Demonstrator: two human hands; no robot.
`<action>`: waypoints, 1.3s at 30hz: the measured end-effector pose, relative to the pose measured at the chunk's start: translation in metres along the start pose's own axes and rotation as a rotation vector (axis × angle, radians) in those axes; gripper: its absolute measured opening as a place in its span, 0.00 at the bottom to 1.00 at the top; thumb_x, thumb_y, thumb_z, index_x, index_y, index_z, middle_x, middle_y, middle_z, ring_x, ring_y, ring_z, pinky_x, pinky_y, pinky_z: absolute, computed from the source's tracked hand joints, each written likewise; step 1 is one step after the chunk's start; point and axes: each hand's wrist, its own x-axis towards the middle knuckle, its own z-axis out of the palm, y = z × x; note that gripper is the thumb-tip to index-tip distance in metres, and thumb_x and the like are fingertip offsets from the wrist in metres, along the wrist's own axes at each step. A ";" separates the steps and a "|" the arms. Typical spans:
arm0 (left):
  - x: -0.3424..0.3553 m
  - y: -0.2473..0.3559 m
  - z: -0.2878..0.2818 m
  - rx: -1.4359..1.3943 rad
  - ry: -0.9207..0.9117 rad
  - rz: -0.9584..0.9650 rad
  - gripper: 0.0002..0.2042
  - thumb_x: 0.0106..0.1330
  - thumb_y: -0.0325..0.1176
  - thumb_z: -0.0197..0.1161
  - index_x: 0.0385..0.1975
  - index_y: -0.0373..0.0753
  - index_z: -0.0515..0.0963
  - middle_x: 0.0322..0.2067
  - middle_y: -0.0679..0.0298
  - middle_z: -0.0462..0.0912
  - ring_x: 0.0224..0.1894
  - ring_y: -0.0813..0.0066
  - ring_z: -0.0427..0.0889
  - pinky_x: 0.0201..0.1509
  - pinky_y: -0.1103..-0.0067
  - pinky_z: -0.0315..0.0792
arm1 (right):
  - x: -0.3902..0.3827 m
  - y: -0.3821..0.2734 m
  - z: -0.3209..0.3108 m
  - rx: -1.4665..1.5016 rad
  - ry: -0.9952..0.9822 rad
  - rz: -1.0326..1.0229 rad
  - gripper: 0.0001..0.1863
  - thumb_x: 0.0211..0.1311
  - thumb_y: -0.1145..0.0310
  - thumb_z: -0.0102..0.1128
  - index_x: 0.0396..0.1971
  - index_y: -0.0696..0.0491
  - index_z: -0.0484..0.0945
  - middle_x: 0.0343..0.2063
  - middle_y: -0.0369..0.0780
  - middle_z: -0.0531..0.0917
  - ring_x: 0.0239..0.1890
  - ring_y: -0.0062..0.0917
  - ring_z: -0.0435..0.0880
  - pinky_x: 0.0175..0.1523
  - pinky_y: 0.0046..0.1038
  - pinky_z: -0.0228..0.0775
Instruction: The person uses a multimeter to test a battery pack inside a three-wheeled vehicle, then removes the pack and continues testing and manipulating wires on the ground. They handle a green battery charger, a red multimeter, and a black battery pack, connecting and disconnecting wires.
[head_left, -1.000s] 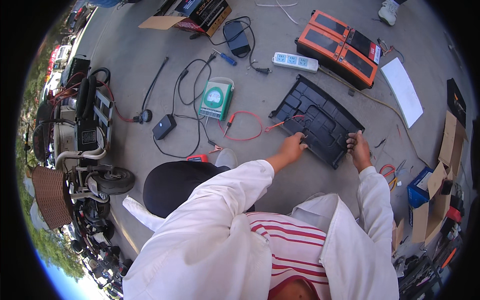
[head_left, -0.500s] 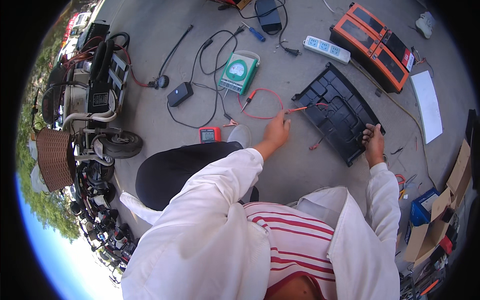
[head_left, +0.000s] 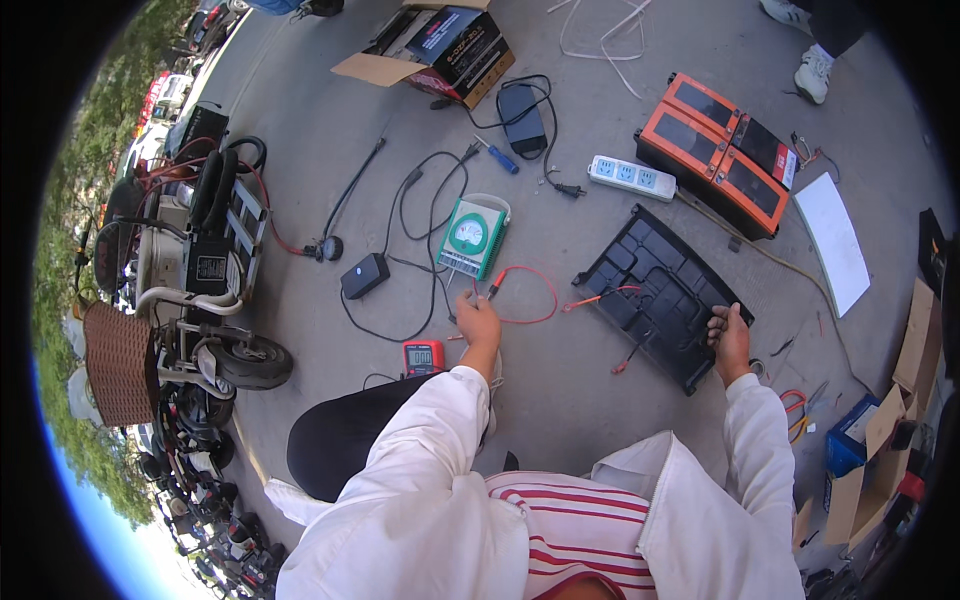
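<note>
A black ribbed plastic tray (head_left: 650, 290) lies tilted on the ground before me, with red-ended wires coming off it. My right hand (head_left: 730, 345) has its fingers curled over the tray's right edge. Further left, my left hand (head_left: 478, 325) is closed at the tip of a red test probe (head_left: 496, 284), its fingertips partly hidden. The probe's red lead (head_left: 552, 290) loops over the ground. Just beyond is a green and white charger-like box with a round dial (head_left: 472, 236). A red multimeter (head_left: 424, 357) sits by my knee, and an orange clip shows beside my left hand.
Black adapters (head_left: 365, 275) with tangled cords lie left. A blue screwdriver (head_left: 502, 158), white power strip (head_left: 632, 177) and orange battery case (head_left: 715, 155) lie further off. Open cartons (head_left: 455, 55) stand ahead and at right. A scooter (head_left: 215, 270) stands left; another person's shoes (head_left: 813, 75) show top right.
My left hand has moved left from the tray's wire end to the red test probe. My right hand stays on the tray edge. The view has shifted, showing more of the far ground.
</note>
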 end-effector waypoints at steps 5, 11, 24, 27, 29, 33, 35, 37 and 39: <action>0.009 0.030 0.029 -0.218 -0.299 0.045 0.15 0.70 0.33 0.58 0.52 0.33 0.73 0.32 0.60 0.80 0.30 0.76 0.78 0.30 0.77 0.73 | -0.004 -0.005 -0.003 0.085 -0.020 0.053 0.28 0.77 0.44 0.37 0.42 0.54 0.77 0.23 0.30 0.77 0.22 0.13 0.70 0.28 0.18 0.63; -0.012 0.103 0.032 -0.300 -0.948 -0.131 0.15 0.74 0.37 0.54 0.53 0.34 0.74 0.34 0.65 0.79 0.30 0.79 0.76 0.32 0.82 0.72 | -0.019 -0.016 -0.013 0.225 0.015 0.073 0.27 0.77 0.45 0.37 0.42 0.54 0.77 0.24 0.31 0.76 0.23 0.15 0.71 0.29 0.20 0.64; -0.029 0.134 0.040 -0.316 -1.006 -0.142 0.13 0.75 0.36 0.53 0.51 0.34 0.74 0.34 0.65 0.80 0.30 0.80 0.75 0.29 0.81 0.72 | -0.031 0.009 -0.059 0.195 0.198 0.071 0.28 0.77 0.45 0.37 0.40 0.55 0.77 0.23 0.33 0.77 0.22 0.16 0.71 0.26 0.23 0.63; -0.036 0.141 0.043 -0.316 -1.022 -0.131 0.14 0.74 0.36 0.54 0.52 0.35 0.74 0.35 0.65 0.81 0.31 0.80 0.76 0.31 0.82 0.72 | -0.033 0.017 -0.066 0.192 0.183 0.052 0.26 0.77 0.47 0.39 0.39 0.55 0.76 0.23 0.34 0.77 0.21 0.17 0.71 0.26 0.23 0.62; -0.032 0.137 0.045 -0.330 -1.025 -0.136 0.14 0.74 0.36 0.54 0.54 0.36 0.74 0.35 0.66 0.81 0.32 0.80 0.77 0.32 0.82 0.72 | -0.041 0.026 -0.065 0.200 0.150 0.041 0.25 0.77 0.47 0.41 0.39 0.55 0.76 0.23 0.33 0.77 0.22 0.17 0.72 0.27 0.23 0.62; -0.035 0.143 0.048 -0.362 -1.049 -0.123 0.15 0.74 0.36 0.55 0.55 0.37 0.73 0.36 0.64 0.81 0.32 0.78 0.77 0.34 0.81 0.73 | -0.085 0.061 -0.059 0.132 0.196 -0.012 0.20 0.75 0.53 0.47 0.36 0.55 0.76 0.24 0.34 0.78 0.23 0.17 0.73 0.28 0.23 0.64; -0.041 0.153 0.048 -0.325 -1.058 -0.109 0.15 0.74 0.36 0.56 0.56 0.37 0.72 0.36 0.64 0.81 0.32 0.78 0.77 0.34 0.81 0.73 | -0.107 0.095 -0.068 0.105 0.340 -0.037 0.16 0.74 0.58 0.49 0.35 0.56 0.77 0.23 0.35 0.78 0.22 0.18 0.73 0.28 0.23 0.65; -0.047 0.161 0.048 -0.328 -1.094 -0.096 0.16 0.73 0.37 0.56 0.56 0.38 0.73 0.36 0.65 0.80 0.33 0.78 0.78 0.34 0.81 0.73 | -0.126 0.137 -0.071 0.100 0.522 -0.029 0.14 0.72 0.62 0.51 0.35 0.58 0.77 0.24 0.37 0.79 0.24 0.21 0.76 0.31 0.25 0.67; -0.050 0.172 0.049 -0.338 -1.136 -0.080 0.16 0.73 0.37 0.56 0.56 0.38 0.73 0.36 0.65 0.80 0.33 0.78 0.78 0.35 0.81 0.74 | -0.141 0.173 -0.076 0.114 0.742 0.007 0.13 0.70 0.64 0.54 0.37 0.61 0.78 0.25 0.41 0.82 0.27 0.27 0.81 0.36 0.29 0.72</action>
